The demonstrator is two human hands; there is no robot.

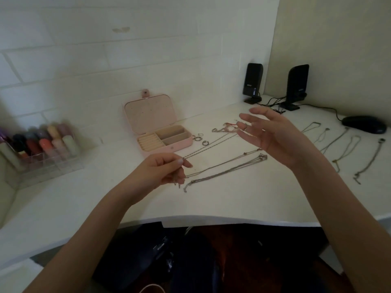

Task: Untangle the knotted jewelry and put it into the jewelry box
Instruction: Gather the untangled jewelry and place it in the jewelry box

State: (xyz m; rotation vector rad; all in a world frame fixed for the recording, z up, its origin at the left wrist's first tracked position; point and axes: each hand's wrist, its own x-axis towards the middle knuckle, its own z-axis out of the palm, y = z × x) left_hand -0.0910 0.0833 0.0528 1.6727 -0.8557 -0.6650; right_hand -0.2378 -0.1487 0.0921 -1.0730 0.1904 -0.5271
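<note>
Between the two raised hands a thin silver chain [208,145] stretches taut above the white table [232,199]. Its near end is pinched between thumb and forefinger of the left hand [167,169], whose other fingers curl loosely inward. Its far end runs up to the right hand [268,136], where the fingers are spread and nearly straight; whether they actually hold the chain cannot be told, though a knotted clump with a red thread [229,127] hangs at the fingertips. Just below the hands, two more fine chains [224,170] lie in long slack lines. Beyond the left hand sits the pink jewelry box [160,132], lid upright, showing ridged ring rolls and square compartments, with small metal rings [198,138] beside it. Right of the right hand, further necklaces [347,149] lie in separate loops.
</note>
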